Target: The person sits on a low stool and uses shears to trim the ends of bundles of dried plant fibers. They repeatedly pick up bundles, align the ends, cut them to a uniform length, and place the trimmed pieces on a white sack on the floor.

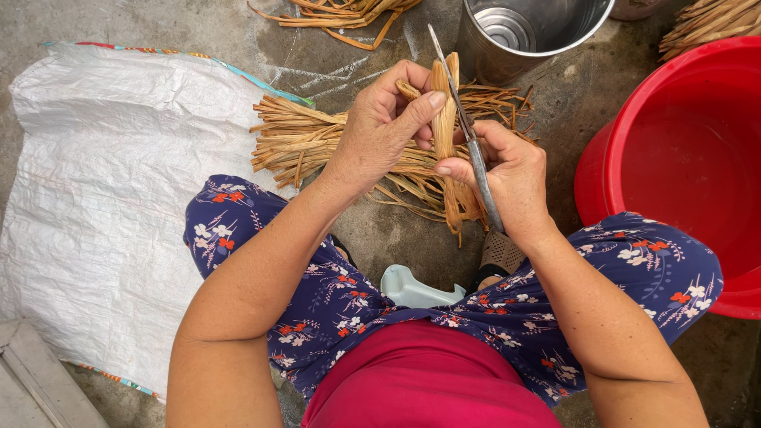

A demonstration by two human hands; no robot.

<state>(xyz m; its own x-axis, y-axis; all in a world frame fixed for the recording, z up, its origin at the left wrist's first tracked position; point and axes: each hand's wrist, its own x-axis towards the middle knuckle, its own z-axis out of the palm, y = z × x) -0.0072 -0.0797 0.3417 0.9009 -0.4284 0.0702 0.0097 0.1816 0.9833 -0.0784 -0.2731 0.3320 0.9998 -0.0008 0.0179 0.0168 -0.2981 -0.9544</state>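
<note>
On the left, flat on the ground: one white sack (103, 182), with one grey board (32, 380) at its near corner. Just right of the sack: a pile of dry tan strips (293, 143), far too many to count.

Then the left hand (380, 131), pinching a small bunch of strips (444, 107) between thumb and curled fingers. Bunch held upright in the middle, above the pile, tip pointing far.

Next, one thin knife (466, 127), blade lying along the right side of the bunch. Right hand (515, 174) wrapped shut around the handle, thumb touching the bunch.

Probably best done like this: hold the bunch tight and low, keep the left thumb off the sharp edge (very close right now!), and slide the blade along the strips slowly, not across them.

Down near the lap: one pale plastic seat (416, 289) and one sandal (499, 254).

Far right of the hands: one shiny metal bucket (483, 59). Right edge: one big red tub (682, 158).

Two more heaps of strips: one far middle (341, 14), one far right corner (713, 20). Three heaps in all, plus the one held bunch. Two hands, one knife.
</note>
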